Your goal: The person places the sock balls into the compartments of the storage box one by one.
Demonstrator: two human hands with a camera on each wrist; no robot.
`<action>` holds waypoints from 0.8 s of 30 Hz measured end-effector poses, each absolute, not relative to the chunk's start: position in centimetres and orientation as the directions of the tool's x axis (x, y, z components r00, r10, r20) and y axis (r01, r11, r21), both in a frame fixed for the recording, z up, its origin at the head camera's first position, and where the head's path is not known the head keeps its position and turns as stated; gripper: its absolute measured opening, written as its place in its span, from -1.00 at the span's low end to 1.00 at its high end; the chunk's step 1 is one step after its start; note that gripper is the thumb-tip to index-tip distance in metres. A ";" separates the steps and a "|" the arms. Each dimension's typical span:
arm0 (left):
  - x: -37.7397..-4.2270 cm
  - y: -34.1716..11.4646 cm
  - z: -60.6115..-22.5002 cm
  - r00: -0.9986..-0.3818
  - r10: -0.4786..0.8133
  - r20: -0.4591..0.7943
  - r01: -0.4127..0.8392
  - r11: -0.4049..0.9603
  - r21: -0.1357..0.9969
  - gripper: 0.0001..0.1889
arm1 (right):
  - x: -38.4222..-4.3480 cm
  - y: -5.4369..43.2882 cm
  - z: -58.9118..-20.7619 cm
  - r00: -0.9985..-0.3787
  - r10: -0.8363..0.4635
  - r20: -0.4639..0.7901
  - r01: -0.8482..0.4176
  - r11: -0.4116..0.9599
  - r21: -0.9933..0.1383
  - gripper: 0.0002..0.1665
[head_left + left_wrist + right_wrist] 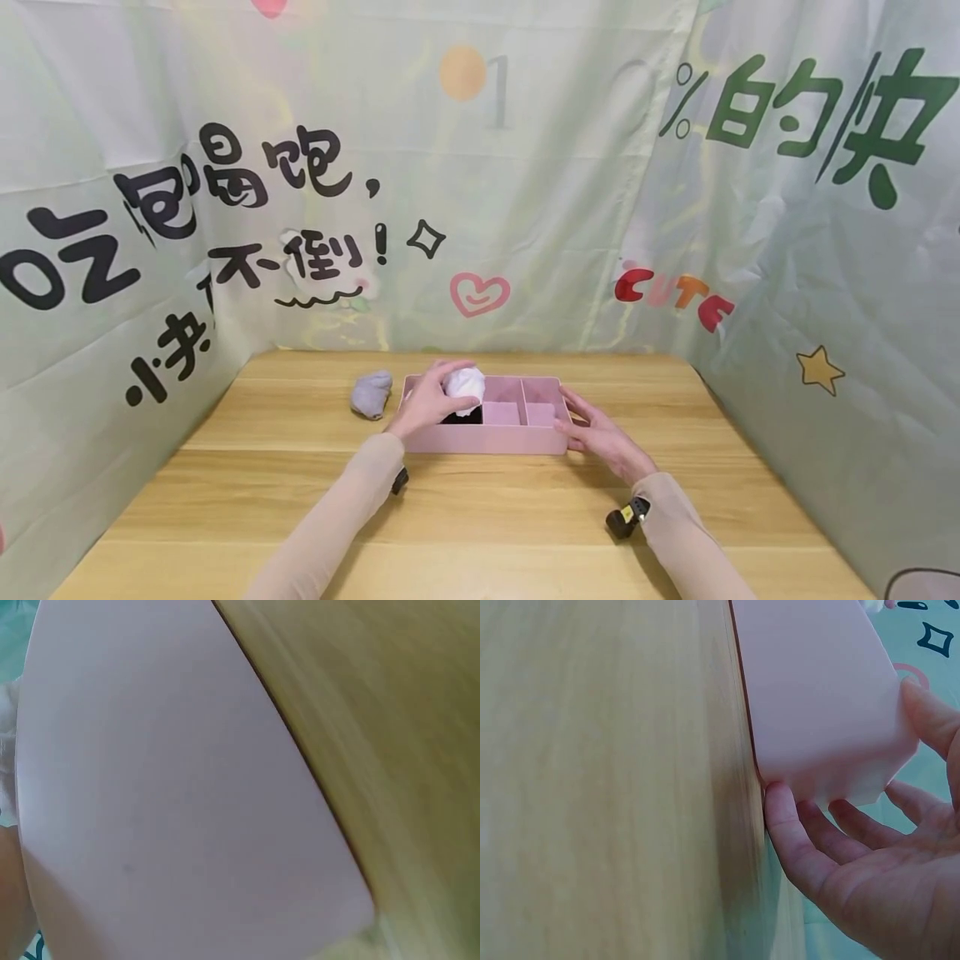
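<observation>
My left hand [431, 404] pinches a white cloth bundle [466, 389] between thumb and fingers, over the left half of a pink divided box [491, 440]. Below the bundle, something black [463, 416] lies in a compartment. My right hand [603, 437] holds the box's right end, thumb near the rim and fingertips against the end wall, as the right wrist view shows with the pink box [817, 682]. In the left wrist view the box's pink front wall [172, 772] fills most of the picture; only a sliver of the white bundle [7, 742] shows at the left edge.
A grey cloth bundle [371, 395], folded like a sock, lies on the wooden table [480, 517] just left of the box. Dividers [523, 402] split the box into compartments. Printed curtains [360, 100] hang behind the table and along both sides.
</observation>
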State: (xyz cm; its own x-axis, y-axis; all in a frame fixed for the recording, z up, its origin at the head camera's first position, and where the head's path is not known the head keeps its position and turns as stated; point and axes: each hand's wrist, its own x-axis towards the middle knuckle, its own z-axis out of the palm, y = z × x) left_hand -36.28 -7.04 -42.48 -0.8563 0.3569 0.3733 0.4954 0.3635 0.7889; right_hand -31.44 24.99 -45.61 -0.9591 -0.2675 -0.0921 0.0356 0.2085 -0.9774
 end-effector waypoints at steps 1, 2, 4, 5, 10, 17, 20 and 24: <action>-36.4 -6.9 -42.4 -0.854 0.364 0.373 0.498 0.363 0.788 -0.39 | -31.5 25.0 -45.6 -0.959 -0.270 -0.088 0.030 0.213 -0.977 -0.09; -36.4 -6.7 -42.4 -0.849 0.370 0.376 0.505 0.363 0.783 -0.39 | -31.5 25.0 -45.5 -0.959 -0.270 -0.089 0.029 0.218 -0.976 -0.09; -36.5 -6.3 -42.4 -0.840 0.380 0.387 0.518 0.351 0.780 -0.40 | -31.5 25.0 -45.4 -0.958 -0.273 -0.082 0.020 0.223 -0.975 -0.09; -36.6 -6.1 -42.5 -0.836 0.383 0.393 0.525 0.350 0.776 -0.40 | -31.5 24.9 -45.4 -0.959 -0.270 -0.086 0.026 0.216 -0.976 -0.09; -36.8 -5.0 -43.0 -0.835 0.381 0.398 0.531 0.366 0.764 -0.39 | -31.3 24.8 -45.5 -0.959 -0.269 -0.091 0.038 0.198 -0.979 -0.08; -37.2 -3.6 -43.4 -0.863 0.376 0.338 0.451 0.273 0.850 -0.39 | -31.4 24.7 -45.7 -0.956 -0.281 -0.086 0.030 0.199 -0.980 -0.09; -37.6 -3.3 -43.6 -0.863 0.375 0.339 0.447 0.253 0.858 -0.41 | -31.4 24.8 -45.7 -0.957 -0.278 -0.086 0.030 0.199 -0.979 -0.09; -37.7 -3.1 -43.8 -0.867 0.378 0.325 0.432 0.244 0.868 -0.40 | -31.4 24.9 -45.7 -0.958 -0.277 -0.081 0.023 0.204 -0.979 -0.08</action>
State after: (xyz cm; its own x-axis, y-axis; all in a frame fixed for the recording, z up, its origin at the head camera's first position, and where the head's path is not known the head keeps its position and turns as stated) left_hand -37.71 -3.15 -43.78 -0.8669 0.3778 0.3251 0.4319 0.2441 0.8682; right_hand -31.40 24.88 -45.69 -0.9576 -0.2767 -0.0807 0.0235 0.2040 -0.9787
